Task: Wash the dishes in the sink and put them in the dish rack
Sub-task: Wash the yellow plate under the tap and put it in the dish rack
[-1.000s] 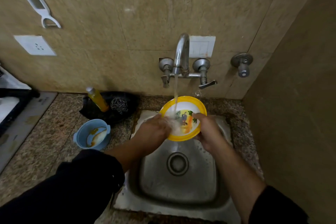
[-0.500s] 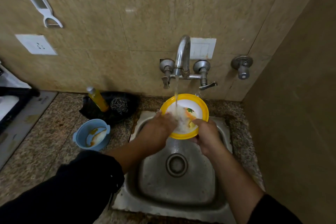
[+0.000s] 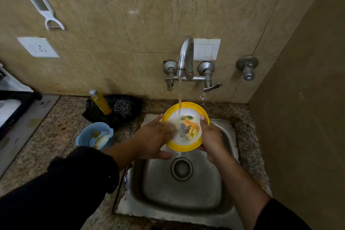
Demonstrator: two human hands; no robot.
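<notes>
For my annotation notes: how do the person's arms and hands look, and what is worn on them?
Left hand and right hand are bare: no gloves, rings or watch visible. Left sleeve and right sleeve are black and end near the elbows, leaving the forearms uncovered.

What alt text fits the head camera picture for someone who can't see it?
A person holds a yellow-rimmed plate under the running tap over a steel sink, right hand gripping its rim, left hand flat on its face. A blue bowl and scourer sit on the counter at left.
</notes>
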